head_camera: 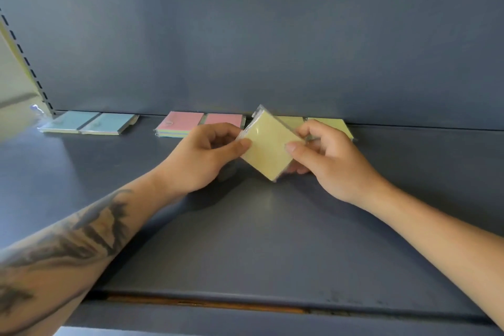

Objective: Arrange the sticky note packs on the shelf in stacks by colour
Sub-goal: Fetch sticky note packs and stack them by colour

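A yellow sticky note pack (268,146) in clear wrap is held tilted above the middle of the blue shelf (245,240). My left hand (203,157) pinches its left edge and my right hand (327,161) pinches its right edge. Along the back wall lie two blue packs (90,123) at the left, two pink packs (188,123) in the middle, and yellow packs (331,124) at the right, partly hidden behind my right hand and the held pack.
The shelf's blue back panel (259,35) rises just behind the packs. A slotted upright (30,63) stands at the far left. The shelf's front edge (218,305) runs along the bottom of the view.
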Demonstrator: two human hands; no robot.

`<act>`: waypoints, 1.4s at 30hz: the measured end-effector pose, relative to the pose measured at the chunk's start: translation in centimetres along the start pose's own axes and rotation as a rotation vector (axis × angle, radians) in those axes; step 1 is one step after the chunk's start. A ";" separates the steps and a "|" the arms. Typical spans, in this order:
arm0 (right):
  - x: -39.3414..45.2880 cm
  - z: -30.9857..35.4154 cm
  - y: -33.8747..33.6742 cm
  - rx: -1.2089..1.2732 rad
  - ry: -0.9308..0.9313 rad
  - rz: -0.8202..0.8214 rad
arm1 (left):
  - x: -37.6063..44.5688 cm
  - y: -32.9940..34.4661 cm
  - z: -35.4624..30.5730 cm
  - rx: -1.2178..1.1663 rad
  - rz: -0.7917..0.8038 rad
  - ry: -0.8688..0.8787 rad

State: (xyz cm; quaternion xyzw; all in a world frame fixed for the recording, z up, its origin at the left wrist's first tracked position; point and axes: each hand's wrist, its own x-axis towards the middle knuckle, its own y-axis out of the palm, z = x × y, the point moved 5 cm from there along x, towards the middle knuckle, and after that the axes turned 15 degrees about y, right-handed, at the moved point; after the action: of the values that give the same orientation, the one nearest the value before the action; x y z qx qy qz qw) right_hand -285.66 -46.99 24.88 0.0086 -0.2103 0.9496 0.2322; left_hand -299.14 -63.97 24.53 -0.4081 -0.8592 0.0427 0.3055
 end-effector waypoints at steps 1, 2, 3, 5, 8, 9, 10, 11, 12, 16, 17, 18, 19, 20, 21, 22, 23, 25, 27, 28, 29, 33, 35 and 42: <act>0.0 0.1 0.1 0.014 0.013 0.029 | 0.0 0.0 -0.2 -0.095 -0.056 -0.029; -0.2 0.0 0.4 0.028 0.033 0.075 | 0.0 0.1 -0.3 -0.195 -0.106 -0.058; -0.3 0.0 0.7 0.060 0.063 0.131 | 0.0 0.2 -0.5 -0.291 -0.131 -0.093; -0.6 -0.1 1.3 0.219 0.146 0.234 | -0.1 0.7 -0.6 -0.439 -0.093 -0.168; -0.9 0.1 1.5 0.494 0.218 0.307 | -0.6 1.2 -0.3 -0.486 0.038 -0.224; -0.9 0.2 1.6 0.529 0.236 0.331 | -0.7 1.3 -0.3 -0.457 0.049 -0.225; -1.0 0.3 1.6 0.509 0.252 0.343 | -0.7 1.3 -0.3 -0.436 0.037 -0.223; -1.0 0.3 1.6 0.444 0.254 0.335 | -0.7 1.3 -0.4 -0.422 0.012 -0.222; -1.1 0.4 1.3 0.352 0.233 0.297 | -0.6 1.2 -0.4 -0.411 -0.019 -0.221; -1.8 1.4 -1.4 -0.049 -0.044 0.009 | 0.2 0.5 -0.6 -0.382 -0.088 -0.236; -2.1 1.8 -1.5 -0.200 -0.114 -0.018 | 0.5 0.5 -0.7 -0.358 -0.083 -0.229; -2.4 1.9 -1.3 -0.351 -0.173 -0.026 | 0.8 0.6 -0.9 -0.324 -0.067 -0.220; -2.5 1.8 -0.9 -0.471 -0.214 -0.017 | 1.1 0.9 -1.0 -0.292 -0.041 -0.217; -2.6 1.8 -0.4 -0.546 -0.242 -0.004 | 1.3 1.2 -1.2 -0.264 -0.005 -0.215; -2.6 1.8 -0.1 -0.583 -0.259 -0.001 | 1.4 1.6 -1.4 -0.239 0.032 -0.218; -2.5 1.8 0.0 -0.602 -0.276 -0.016 | 1.6 1.8 -1.5 -0.213 0.063 -0.219; -2.4 2.0 -0.2 -0.620 -0.298 -0.044 | 1.8 2.0 -1.5 -0.194 0.088 -0.219; -2.1 2.2 -0.7 -0.660 -0.330 -0.074 | 2.2 2.1 -1.4 -0.167 0.133 -0.224; -1.9 2.1 -0.9 -0.688 -0.320 -0.035 | 2.5 2.2 -1.3 -0.153 0.173 -0.227; -1.9 2.1 -0.8 -0.695 -0.316 -0.016 | 2.5 2.3 -1.2 -0.150 0.190 -0.229; -1.9 2.0 -0.7 -0.694 -0.318 -0.004 | 2.5 2.3 -1.1 -0.150 0.206 -0.232; -1.4 2.9 -0.2 -0.690 -0.322 0.036 | 2.8 2.0 -0.7 -0.172 0.265 -0.224; -1.0 3.3 -0.1 -0.684 -0.310 0.072 | 2.8 1.8 -0.6 -0.188 0.273 -0.218; 4.4 2.4 -3.1 -0.651 -0.148 -0.064 | 1.9 0.1 -0.2 -0.024 0.123 -0.167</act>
State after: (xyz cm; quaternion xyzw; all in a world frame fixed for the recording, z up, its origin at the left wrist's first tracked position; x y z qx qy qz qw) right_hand -288.37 -43.51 28.79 0.0098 -0.5186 0.8215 0.2367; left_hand -299.86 -62.60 25.60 -0.4589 -0.8554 0.0848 0.2248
